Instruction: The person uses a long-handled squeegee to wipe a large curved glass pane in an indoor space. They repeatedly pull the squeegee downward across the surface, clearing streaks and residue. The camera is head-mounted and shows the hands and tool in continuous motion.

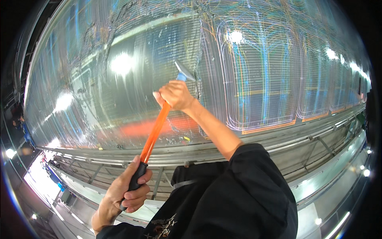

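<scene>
A long-handled scraper (pixel 153 137) with an orange shaft, a black grip and a wide metal blade lies slantwise across my view. My left hand (pixel 129 187) is wrapped round the black grip at its lower end. Higher up, my right hand (pixel 176 95) is closed round the shaft just below the blue neck of the head. The blade (pixel 184 70) is over a large glossy surface (pixel 139 87), beside a dark ragged line; whether it touches cannot be told. Fine coloured lines (pixel 262 71) cover the right part of this surface, while the left part looks smeared and streaked.
A metal rail (pixel 278 141) runs along the near edge of the surface, with framework below it. Small yellow scraps (pixel 187 139) lie close to that edge. Bright lamp reflections (pixel 122 64) show on the surface. Someone in blue (pixel 28 135) is at the far left.
</scene>
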A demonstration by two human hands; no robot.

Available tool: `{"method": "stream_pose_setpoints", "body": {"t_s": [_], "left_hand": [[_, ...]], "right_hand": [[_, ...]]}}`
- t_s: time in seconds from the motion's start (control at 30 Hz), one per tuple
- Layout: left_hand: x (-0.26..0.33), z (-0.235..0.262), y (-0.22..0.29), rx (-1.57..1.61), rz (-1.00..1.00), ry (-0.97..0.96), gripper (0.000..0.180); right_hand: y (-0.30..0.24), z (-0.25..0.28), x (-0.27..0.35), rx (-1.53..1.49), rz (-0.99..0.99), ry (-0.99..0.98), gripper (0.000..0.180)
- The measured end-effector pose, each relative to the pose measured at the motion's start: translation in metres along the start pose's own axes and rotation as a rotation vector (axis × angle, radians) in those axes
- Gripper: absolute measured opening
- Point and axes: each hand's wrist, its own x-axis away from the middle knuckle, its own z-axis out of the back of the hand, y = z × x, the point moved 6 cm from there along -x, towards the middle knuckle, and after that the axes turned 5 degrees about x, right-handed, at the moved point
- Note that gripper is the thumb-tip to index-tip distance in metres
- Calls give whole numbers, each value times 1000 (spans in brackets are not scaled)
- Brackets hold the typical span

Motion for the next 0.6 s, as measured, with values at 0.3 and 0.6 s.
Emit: {"method": "stream_pose_setpoints", "body": {"t_s": [0.3,0.6], "left_hand": [[-35,-120,167,280,-137,-398,54],[-46,-38,27,385,-195,-469,50]], "right_hand": [[181,43,-153,151,167,139,41],[64,-2,-52,-85,87,-231,28]]}}
